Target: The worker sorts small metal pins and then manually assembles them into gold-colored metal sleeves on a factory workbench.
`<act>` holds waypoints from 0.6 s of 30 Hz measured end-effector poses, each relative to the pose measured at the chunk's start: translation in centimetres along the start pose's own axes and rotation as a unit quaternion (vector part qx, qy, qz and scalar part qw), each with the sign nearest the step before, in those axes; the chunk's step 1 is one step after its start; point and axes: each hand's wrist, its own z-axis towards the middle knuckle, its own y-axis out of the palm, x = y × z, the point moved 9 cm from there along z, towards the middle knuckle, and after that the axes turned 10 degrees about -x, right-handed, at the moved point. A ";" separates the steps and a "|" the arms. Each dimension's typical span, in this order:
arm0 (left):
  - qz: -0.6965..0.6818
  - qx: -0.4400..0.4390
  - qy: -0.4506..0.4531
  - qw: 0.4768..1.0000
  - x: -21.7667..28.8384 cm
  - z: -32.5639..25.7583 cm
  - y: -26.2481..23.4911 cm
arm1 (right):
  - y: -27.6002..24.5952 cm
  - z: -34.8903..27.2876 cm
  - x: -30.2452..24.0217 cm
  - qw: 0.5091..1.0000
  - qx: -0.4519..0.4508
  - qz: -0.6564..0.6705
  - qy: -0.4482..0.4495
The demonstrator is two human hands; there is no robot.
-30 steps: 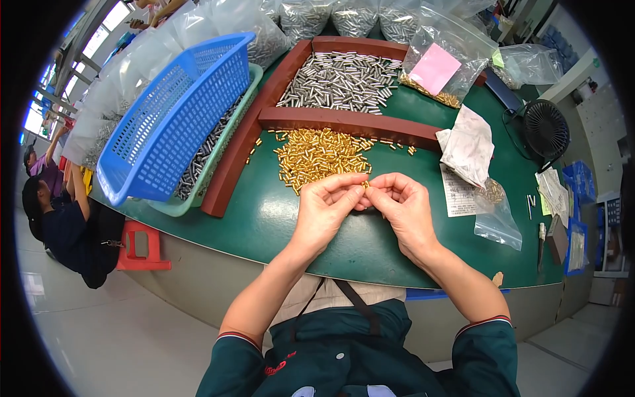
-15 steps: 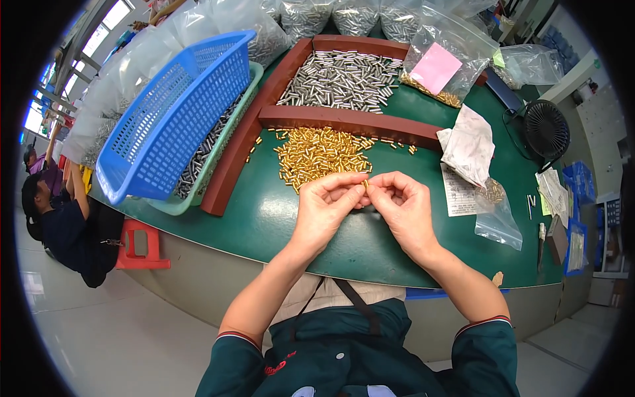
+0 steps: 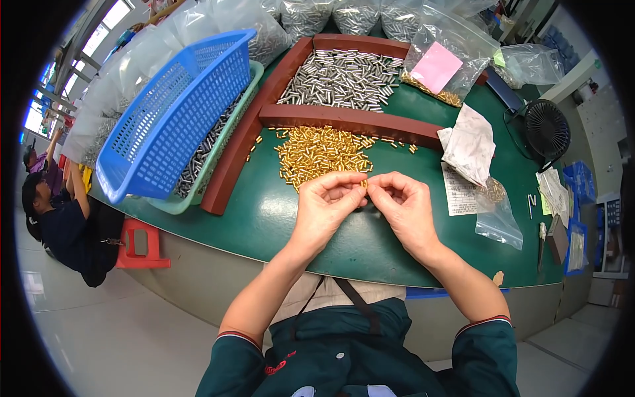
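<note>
Close together over the green tabletop, my left hand [image 3: 329,205] and my right hand [image 3: 405,204] are both closed in a pinch. A small gold-coloured metal cylinder [image 3: 364,184] shows between the fingertips, mostly covered by them. Just beyond my fingers lies a loose pile of similar gold cylinders [image 3: 321,153]. Longer silver metal pins [image 3: 340,78] are spread behind it, in an area bounded by dark red bars [image 3: 350,118].
At left, a blue perforated basket [image 3: 178,119] rests tilted on a green tray [image 3: 231,132] of dark pins. Bags of metal parts [image 3: 357,16] line the back. A cloth [image 3: 468,145], a zip bag [image 3: 499,221] and a small fan [image 3: 546,129] lie right. A co-worker [image 3: 63,218] sits far left.
Both hands stay in nearly the same place, with only slight finger movement around the small gold cylinder. The piles look unchanged.
</note>
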 end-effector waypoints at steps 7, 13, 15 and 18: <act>0.037 0.001 0.015 0.999 0.3 -0.2 0.1 | 0.1 -0.2 -0.5 1.000 -0.002 -0.015 0.004; 0.051 0.002 0.027 0.998 0.5 -0.2 0.2 | 0.0 0.0 0.3 0.999 -0.017 0.013 0.029; 0.045 0.000 0.020 0.999 0.4 -0.2 0.1 | 0.0 0.0 0.4 0.999 -0.022 0.028 0.035; 0.039 0.001 0.008 0.999 0.5 -0.2 0.2 | 0.0 0.0 0.6 0.997 -0.030 0.049 0.054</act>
